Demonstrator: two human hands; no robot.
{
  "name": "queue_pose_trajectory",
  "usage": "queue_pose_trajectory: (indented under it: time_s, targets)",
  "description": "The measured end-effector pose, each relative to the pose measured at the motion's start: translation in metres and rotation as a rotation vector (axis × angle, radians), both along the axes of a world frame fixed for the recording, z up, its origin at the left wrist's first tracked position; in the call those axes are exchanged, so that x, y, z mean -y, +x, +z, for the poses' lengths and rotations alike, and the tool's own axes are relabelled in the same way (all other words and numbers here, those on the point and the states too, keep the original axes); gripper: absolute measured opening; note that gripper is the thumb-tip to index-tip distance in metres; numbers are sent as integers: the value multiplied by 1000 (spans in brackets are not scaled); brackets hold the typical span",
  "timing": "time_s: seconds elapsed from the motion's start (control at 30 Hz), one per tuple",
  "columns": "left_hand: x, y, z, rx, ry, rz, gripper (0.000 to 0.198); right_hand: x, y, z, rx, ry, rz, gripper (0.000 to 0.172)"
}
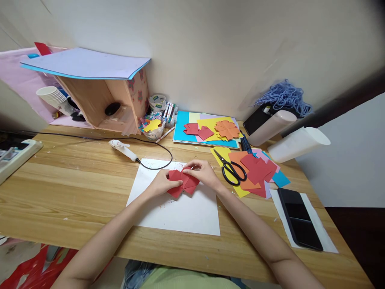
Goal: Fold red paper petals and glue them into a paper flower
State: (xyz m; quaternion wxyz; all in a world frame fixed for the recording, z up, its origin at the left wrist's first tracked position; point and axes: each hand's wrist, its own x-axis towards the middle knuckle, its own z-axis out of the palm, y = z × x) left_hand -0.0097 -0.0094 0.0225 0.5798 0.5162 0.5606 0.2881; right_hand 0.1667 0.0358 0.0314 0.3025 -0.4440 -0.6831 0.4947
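Between my hands is a red folded-paper flower (pixel 190 185), held just over a white sheet of paper (pixel 192 218). My left hand (pixel 162 182) grips its left side, thumb laid across the front and fingers behind. At the upper right edge, my right hand (pixel 203 172) pinches the paper with thumb and fingertips. Small dark scraps lie on the sheet below the flower. Black-handled scissors (pixel 231 167) rest right of my right hand, on loose coloured papers (pixel 260 170). A white glue gun (pixel 123 150) lies left of the sheet, its black cord curving over the sheet's top edge.
Behind are a blue-topped paper stack (pixel 183 124) with an orange paper flower (pixel 227 130) and red folded pieces (pixel 198 131), a tub of scraps (pixel 152 127), markers and an open box (pixel 136 96). A phone (pixel 299 218) and two white cylinders (pixel 297 144) stand or lie rightward.
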Motion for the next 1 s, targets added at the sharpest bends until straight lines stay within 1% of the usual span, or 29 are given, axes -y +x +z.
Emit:
queue_pose_trajectory:
  time_s: [0.1,0.23,0.37,0.5,0.6,0.7,0.77,0.83,0.97,1.0]
  targets:
    - [0,0,0,-8,8,-1,22,-1,-1,-2,4,-23,-44,22]
    - [0,0,1,-16,3,9,22,-6,2,-6,-87,-119,-117,26]
    - [-1,-1,2,-5,3,25,22,-10,8,-5,-112,-124,-222,25]
    - [-2,-2,2,15,0,45,23,-15,14,-6,-123,-154,-288,27]
    - [-3,-4,3,28,1,70,24,-19,17,-10,-194,-215,-296,26]
    - [-6,-6,4,46,3,119,27,-23,20,-12,-288,-330,-275,26]
    - [-7,-8,4,53,-1,182,30,-25,22,-10,-323,-381,-252,31]
    - [-9,-9,5,52,17,293,32,-27,26,-8,-339,-391,-227,34]
    - [-12,-13,5,47,163,647,34,-31,34,-8,-284,-332,-229,34]
    - [-12,-13,5,52,185,708,34,-32,35,-8,-252,-306,-246,34]
